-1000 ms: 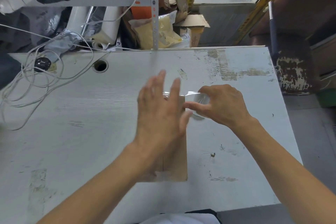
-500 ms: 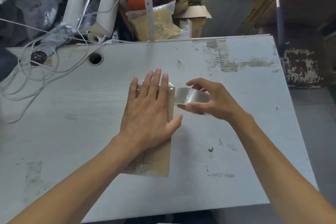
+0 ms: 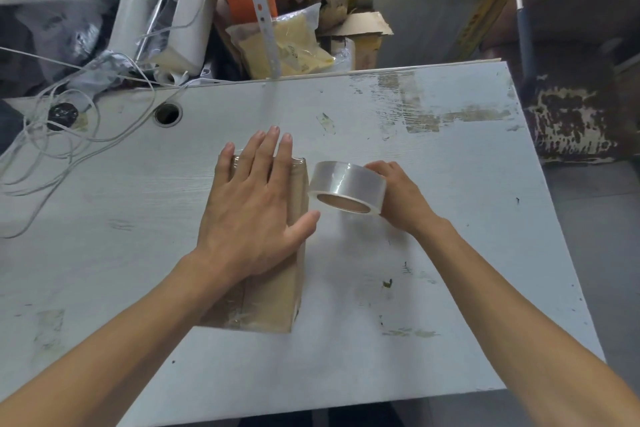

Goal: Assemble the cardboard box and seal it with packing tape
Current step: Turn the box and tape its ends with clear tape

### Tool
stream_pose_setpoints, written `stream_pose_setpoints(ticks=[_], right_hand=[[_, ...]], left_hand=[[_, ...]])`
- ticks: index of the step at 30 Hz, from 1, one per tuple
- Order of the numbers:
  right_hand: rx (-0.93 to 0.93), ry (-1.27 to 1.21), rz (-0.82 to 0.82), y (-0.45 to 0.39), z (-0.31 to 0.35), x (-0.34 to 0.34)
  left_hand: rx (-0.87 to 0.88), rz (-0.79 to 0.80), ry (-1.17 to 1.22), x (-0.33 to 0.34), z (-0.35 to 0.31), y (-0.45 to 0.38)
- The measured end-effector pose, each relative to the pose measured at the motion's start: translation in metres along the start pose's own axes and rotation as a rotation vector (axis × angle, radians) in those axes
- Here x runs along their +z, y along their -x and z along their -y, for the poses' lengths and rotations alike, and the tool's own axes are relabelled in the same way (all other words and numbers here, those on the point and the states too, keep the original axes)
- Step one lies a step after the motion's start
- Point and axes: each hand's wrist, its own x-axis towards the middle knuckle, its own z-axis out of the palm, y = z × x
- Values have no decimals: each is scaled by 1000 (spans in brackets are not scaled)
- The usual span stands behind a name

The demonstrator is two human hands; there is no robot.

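The cardboard box (image 3: 277,291) lies flat mid-bench (image 3: 450,288), tape glinting at both ends. Left hand (image 3: 252,215) presses down on it, fingers (image 3: 268,156) straight and spread. Just beside it, the right hand (image 3: 401,198) grips the clear packing tape roll (image 3: 348,187), fingers curled behind it. Farther back, white cables (image 3: 52,156) sprawl by a cable hole (image 3: 168,113).

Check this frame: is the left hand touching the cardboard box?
Touching. The head view shows the left hand lying flat on top of the cardboard box, fingers spread straight to its far edge, with no gap visible between palm and cardboard.
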Motion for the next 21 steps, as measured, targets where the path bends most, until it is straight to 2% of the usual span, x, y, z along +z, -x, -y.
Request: stream_pose_setpoints(ticks=[3,6,9,12,15,21], right_hand=[[-44,20,-46,-4,2,2],[0,-17,-12,-8,-8,-3],[188,-257,-75,2,-19,-22],[309,-516,-236,31,-10,-53],[284,-761,-314,58,22,-78],[197,-1048,-250,82,102,-82]], left_hand=[[-5,-1,-7,0,0,0],[-6,-6,-3,1,0,0],[-7,-1,1,1,-1,1],[-17,-3,5,-1,-2,2],[-17,-4,14,-2,-4,2],[-20,4,24,-3,-5,2]])
